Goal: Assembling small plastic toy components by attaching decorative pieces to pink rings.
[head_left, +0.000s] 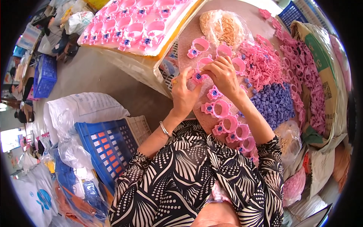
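White tray (178, 29), far left: rows of pink plastic rings with blue details, seemingly done. Pink plastic parts heap (262, 62) and blue plastic parts heap (274, 104), right, remain. Left hand (184, 94) and right hand (223, 75), fingertips pinched, hold one pink-and-blue ring (198, 77) between.

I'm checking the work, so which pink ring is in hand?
The ring between the left hand and right hand: the only one with both hands' fingers on it.

Bright light fills the view, a blown-out patch (10, 140) glares far left, and fisheye distortion bends the edges.
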A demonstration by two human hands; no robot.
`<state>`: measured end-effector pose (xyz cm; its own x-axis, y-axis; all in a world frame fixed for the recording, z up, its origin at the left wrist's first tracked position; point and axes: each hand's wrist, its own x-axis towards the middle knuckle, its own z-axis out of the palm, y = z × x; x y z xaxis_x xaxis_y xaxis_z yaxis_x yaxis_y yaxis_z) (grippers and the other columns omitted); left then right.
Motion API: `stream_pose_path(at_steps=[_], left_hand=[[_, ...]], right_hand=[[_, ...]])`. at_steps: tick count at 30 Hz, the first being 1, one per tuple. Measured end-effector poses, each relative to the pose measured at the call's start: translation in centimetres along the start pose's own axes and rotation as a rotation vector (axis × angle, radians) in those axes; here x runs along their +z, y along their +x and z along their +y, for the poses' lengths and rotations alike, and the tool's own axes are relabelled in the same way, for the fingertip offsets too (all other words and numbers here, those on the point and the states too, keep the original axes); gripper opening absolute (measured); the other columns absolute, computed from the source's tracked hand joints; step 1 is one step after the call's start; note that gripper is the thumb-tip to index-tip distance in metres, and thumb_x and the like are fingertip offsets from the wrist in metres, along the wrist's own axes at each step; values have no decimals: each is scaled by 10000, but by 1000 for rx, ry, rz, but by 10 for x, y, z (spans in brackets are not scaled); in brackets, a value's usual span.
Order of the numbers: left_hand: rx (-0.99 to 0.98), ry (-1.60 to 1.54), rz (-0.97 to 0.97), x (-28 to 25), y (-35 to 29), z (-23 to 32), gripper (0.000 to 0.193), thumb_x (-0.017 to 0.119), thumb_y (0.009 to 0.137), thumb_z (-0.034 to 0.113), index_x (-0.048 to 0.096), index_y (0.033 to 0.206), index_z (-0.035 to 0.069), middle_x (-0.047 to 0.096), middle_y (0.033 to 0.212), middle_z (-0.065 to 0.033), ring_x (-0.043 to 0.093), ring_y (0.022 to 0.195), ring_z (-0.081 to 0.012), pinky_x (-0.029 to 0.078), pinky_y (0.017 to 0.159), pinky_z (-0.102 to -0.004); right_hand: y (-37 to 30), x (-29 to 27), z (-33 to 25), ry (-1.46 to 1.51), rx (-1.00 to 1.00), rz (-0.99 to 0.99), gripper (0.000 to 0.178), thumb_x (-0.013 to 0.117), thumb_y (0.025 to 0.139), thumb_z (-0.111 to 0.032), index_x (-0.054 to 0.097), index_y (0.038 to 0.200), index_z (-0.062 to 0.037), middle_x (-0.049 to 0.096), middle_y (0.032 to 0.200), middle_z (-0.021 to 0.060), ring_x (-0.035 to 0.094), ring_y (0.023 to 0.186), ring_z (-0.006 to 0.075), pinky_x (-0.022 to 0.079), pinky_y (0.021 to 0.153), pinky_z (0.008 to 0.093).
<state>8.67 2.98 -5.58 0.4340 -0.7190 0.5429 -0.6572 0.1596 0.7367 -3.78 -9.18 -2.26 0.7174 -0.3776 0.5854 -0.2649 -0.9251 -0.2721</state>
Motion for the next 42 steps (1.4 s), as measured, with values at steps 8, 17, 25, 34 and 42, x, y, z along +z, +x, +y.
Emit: stream_pose_path(at_steps=[8,17,25,34,42], left_hand=[[-18,-23,0,-2,0,-1,622,798,722,99,514,1269,21,705,1034,-119,664,977,-259,427,926,-387],[49,11,5,1,1,-2,586,765,707,44,544,1249,19,715,1037,-111,668,966,-263,424,928,-390],[120,-16,86,1,-2,0,496,776,720,7,598,1183,24,695,979,-121,678,910,-268,487,875,-374],[117,-12,162,-1,0,-11,433,838,728,96,628,1103,39,679,971,-111,665,885,-267,484,846,-365],[124,-66,119,-1,12,-5,463,852,699,52,621,1096,-11,677,1003,-111,671,935,-217,570,819,-324]], right_hand=[[4,-13,-8,-119,-173,-19,202,629,722,-131,656,919,-92,643,920,8,563,868,188,416,785,347],[14,-16,-17,-280,-246,-173,179,582,751,-163,611,911,-88,554,858,22,525,854,187,405,792,335],[7,-2,-32,-432,-260,-194,216,615,707,-145,645,893,-39,571,873,27,522,830,191,413,791,336],[21,-7,-18,693,592,-67,212,632,877,19,726,1054,-51,726,928,105,654,790,129,525,724,263],[27,-19,-9,202,74,52,168,716,759,-22,724,919,-72,678,866,48,606,853,225,491,782,335]])
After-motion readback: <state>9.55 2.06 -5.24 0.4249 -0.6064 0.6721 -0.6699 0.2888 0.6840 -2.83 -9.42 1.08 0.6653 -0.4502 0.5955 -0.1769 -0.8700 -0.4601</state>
